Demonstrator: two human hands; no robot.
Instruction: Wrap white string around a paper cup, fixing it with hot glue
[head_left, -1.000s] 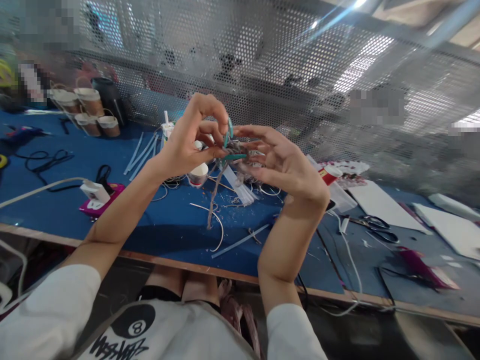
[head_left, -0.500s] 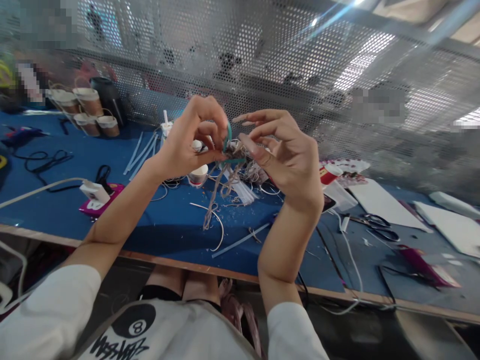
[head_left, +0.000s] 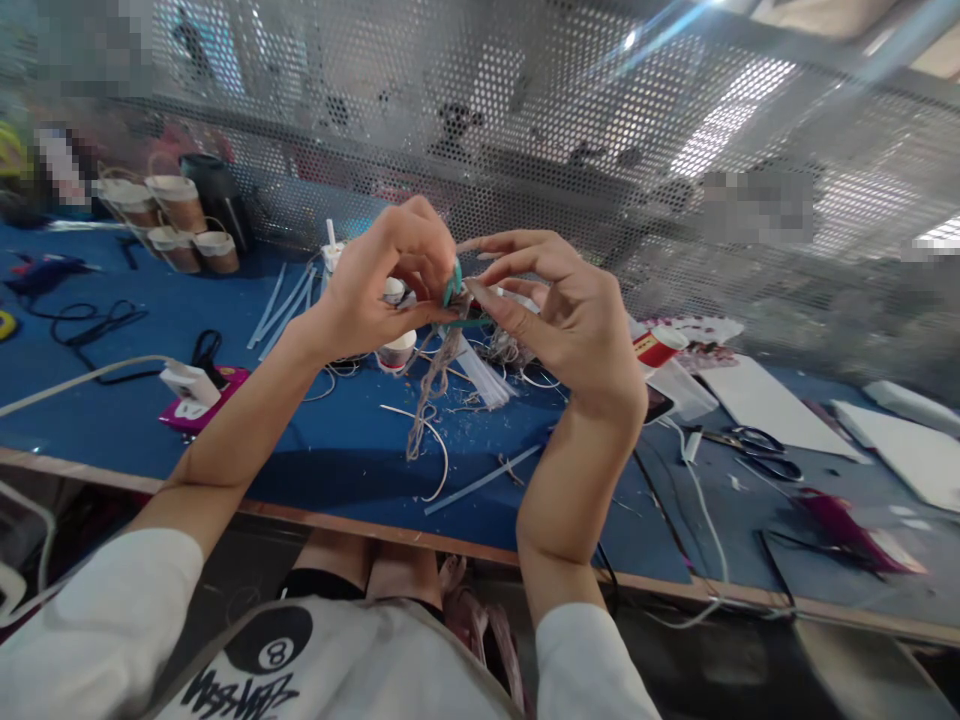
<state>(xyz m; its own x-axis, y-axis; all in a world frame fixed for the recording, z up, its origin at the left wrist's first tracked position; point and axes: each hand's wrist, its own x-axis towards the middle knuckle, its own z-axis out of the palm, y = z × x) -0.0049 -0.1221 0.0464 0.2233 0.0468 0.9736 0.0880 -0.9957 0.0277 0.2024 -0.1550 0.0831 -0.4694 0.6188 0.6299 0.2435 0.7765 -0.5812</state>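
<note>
- Table edge (head_left: pixel 360 522): the wooden lip runs across the near side, so both forearms reach over it and the work is held up in the air above the blue table top (head_left: pixel 135 400).
- Twine tail (head_left: pixel 424 405): a loose, frayed length hangs at 6 o'clock from the hands; free of any grip, it drops straight down toward the scraps.
- Left hand (head_left: pixel 379 290): thumb and fingers pinched closed on a small teal piece (head_left: pixel 452 283), which steadies it as an anchor for the twine.
- Right hand (head_left: pixel 574 320): at 3 o'clock of the teal piece, index finger and thumb nipped on the twine right beside it, the other fingers loosely spread; whether they press the wrap itself cannot be told.
- White sticks (head_left: pixel 484 378): lying on the table beyond the hands.
- Scissors (head_left: pixel 754 450): at 3 o'clock, well apart.
- Cups (head_left: pixel 176 225): grouped at 10 o'clock, against the perforated screen (head_left: pixel 525 120).
</note>
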